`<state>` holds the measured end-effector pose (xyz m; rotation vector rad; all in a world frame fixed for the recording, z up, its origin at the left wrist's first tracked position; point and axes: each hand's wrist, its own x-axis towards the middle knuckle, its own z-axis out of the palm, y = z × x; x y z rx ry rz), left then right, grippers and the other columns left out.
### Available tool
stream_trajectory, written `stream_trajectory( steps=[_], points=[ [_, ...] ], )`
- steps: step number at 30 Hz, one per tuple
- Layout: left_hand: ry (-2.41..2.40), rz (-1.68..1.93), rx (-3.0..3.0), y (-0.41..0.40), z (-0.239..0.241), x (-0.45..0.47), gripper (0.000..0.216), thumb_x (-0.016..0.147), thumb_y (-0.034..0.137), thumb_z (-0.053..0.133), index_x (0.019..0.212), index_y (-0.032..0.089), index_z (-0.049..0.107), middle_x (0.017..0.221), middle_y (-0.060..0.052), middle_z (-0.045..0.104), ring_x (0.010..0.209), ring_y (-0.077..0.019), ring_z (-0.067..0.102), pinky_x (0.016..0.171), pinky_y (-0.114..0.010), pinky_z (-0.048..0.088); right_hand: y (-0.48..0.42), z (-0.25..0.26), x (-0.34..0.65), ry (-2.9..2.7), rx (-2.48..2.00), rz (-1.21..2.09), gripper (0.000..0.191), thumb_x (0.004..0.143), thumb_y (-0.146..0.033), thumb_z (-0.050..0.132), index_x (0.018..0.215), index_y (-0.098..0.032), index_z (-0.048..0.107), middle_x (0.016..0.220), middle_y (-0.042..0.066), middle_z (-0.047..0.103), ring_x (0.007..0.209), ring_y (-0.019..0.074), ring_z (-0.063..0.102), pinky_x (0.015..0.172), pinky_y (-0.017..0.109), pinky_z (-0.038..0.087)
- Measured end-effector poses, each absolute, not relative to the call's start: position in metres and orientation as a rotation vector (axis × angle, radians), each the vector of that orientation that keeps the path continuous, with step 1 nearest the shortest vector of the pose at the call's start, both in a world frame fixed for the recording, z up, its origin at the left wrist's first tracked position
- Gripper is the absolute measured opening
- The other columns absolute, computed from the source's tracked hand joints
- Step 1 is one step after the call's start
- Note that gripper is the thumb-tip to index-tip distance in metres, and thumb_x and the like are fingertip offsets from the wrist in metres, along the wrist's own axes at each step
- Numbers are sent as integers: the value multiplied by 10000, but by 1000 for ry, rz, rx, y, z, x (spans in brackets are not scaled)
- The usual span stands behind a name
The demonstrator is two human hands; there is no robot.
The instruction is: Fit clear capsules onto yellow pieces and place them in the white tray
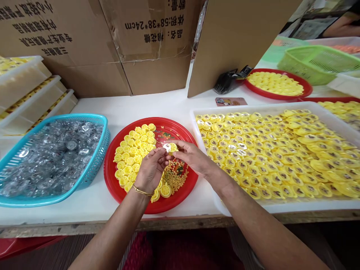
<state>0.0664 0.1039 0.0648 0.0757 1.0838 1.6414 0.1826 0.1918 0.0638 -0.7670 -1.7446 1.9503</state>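
Over a round red tray (112, 187), my two hands meet at a small yellow round plastic case (173, 147). My right hand (191, 155) pinches this case between thumb and fingers. At its left side, my left hand (153, 167), with a bracelet at the wrist, is closed on a small round whitish disc (167, 147) that touches or overlaps the case. Yellow round cases (129, 161) fill the tray's left part in rows. Tiny yellowish beads (176, 180) lie loose on its right, partly hidden by my hands.
A blue basket (105, 138) of clear plastic domes (56, 157) stands left. On the right, a white bin (197, 123) holds rows of yellow cases. Behind are cardboard boxes (157, 75), a black tape dispenser (227, 80) and a pink patterned card-like thing (231, 101). Stacked tubs (50, 97) stand far left.
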Motion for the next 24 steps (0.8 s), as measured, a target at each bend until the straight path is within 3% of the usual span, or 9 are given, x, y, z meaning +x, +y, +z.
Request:
stream_trajectory(
  steps=[7,17,20,24],
  points=[
    [1401,1670,389,107,67,72,328,641,297,777,828,142,557,621,5,655,515,-109,628,471,-181,452,191,60,181,-1913,-823,1777,393,814,-142,533,1176,-265,622,990,21,670,883,161,611,869,366,496],
    [1610,1528,537,112,70,70,332,668,367,741,841,151,558,561,8,643,458,-115,611,437,-183,412,191,62,179,-2086,-890,1570,454,797,-114,488,1196,-273,635,928,18,676,621,121,534,622,311,482],
    [1620,1521,532,113,69,70,315,677,361,737,835,153,561,560,7,643,455,-109,602,440,-182,411,190,64,181,-2126,-883,1534,479,797,-117,483,1230,-270,617,923,15,682,655,132,560,667,330,495],
    [1663,1527,680,113,67,69,276,723,371,706,844,156,583,534,18,622,459,-107,590,443,-185,412,189,67,182,-2088,-841,1542,462,798,-132,526,1232,-262,618,1002,26,689,900,190,617,837,384,499]
  ],
)
